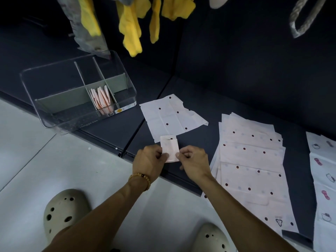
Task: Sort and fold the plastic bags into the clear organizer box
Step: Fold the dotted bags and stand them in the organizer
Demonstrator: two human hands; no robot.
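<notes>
Nearest the camera, two beige clogs, left clog (63,213) and right clog (212,239), stand on pale floor (27,160). Both forearms reach forward; a bead bracelet (141,180) sits on the left wrist. Left hand (148,161) pinches the left edge of a small folded bag (170,149), fingers curled onto it; right hand (193,160) pinches its right edge the same way. The folded bag is held at the near edge of a dark tabletop (209,110), its top overlapping the lower edge of a flat dotted bag (171,116) lying spread out just behind. To the right, a pile of dotted bags (251,166) lies flat on the tabletop, its near end hanging past the edge. Further right, another row of bags with cartoon prints (323,179), partly cut by the frame. Left and farther back, a clear organizer box (36,106) sits on the tabletop, tilted view, with grey dividers (67,99); several folded pinkish bags (101,99) stand upright in the middle front compartment, other compartments show nothing visible. At the far top, yellow cloths (131,24) hang down, with a grey plastic pack (87,37) beside them and a rope loop (305,17) on the right.
</notes>
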